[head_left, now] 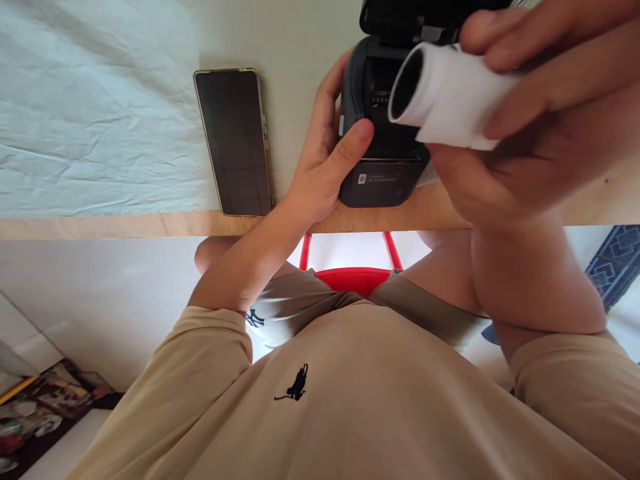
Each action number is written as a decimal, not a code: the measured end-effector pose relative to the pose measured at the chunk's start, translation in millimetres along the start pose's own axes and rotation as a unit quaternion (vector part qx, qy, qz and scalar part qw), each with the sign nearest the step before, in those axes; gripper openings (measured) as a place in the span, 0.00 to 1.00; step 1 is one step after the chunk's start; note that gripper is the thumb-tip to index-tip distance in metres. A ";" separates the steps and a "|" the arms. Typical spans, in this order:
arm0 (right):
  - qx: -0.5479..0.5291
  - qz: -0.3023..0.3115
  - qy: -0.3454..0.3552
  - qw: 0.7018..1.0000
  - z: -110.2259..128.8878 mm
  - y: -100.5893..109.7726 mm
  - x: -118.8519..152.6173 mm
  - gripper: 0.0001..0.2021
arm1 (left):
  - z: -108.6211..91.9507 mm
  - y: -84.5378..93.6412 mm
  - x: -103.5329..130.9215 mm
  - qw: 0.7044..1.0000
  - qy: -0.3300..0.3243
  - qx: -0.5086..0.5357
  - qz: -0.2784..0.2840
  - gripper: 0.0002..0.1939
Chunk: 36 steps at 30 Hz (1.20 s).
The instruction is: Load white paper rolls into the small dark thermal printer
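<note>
White and hollow, a short cylindrical paper roll (465, 93) fills the upper right of my head-camera view, pinched in the person's right hand (540, 120). I see the thumb pressing from below and the fingers from above and behind, with the roll's round end and dark core turned left. A loose edge of paper sticks out on its near side. The roll overlaps the compartment of a dark grey, round-cornered plastic printer (385, 183); from here I cannot tell whether the two touch.

The left hand (320, 160) grips the printer's left side, fingers curled around the casing and thumb stretched over the rim. I make out a small white symbol and faint lettering on its near face. A glossy black lid (393, 19) stands raised at the far side.

The printer rests by the near edge of a table covered with a pale, wrinkled cloth (100, 113), above a bare strip of light brown wood (125, 225). Left of the left hand, I find a black-screened smartphone with a gold-coloured frame (235, 143), lying face up. Below, I see the person's beige T-shirt (380, 400) and a red seat (353, 279) between the legs.
</note>
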State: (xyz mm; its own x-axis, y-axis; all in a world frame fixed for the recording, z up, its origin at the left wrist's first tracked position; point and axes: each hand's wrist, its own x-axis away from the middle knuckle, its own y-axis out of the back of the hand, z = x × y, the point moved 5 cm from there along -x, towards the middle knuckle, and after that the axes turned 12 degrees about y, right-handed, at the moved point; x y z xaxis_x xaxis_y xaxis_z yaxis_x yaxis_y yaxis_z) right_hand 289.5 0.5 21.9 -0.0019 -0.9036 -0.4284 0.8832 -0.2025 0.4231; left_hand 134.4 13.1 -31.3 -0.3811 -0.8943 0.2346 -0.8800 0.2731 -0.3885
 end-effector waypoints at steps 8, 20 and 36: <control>0.183 0.109 0.207 0.955 11.2 -12.5 0.6 0.08 | -7.1 3.3 2.4 0.982 0.114 -0.145 0.049 0.35; 0.219 0.140 0.182 0.948 11.7 -7.8 2.2 0.07 | 3.9 1.6 -1.8 1.000 -0.002 -0.007 0.026 0.20; 0.146 0.102 0.192 0.965 17.3 -17.8 7.8 0.07 | 2.9 9.2 -2.2 0.999 0.019 0.029 0.003 0.14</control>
State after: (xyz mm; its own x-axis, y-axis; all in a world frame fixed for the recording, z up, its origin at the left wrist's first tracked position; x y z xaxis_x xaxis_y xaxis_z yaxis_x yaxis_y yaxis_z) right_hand 265.7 -9.5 24.8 0.3820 -0.7404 -0.5531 0.6765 -0.1838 0.7132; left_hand 128.0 16.5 -38.0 -0.3973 -0.8782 0.2663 -0.8607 0.2559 -0.4402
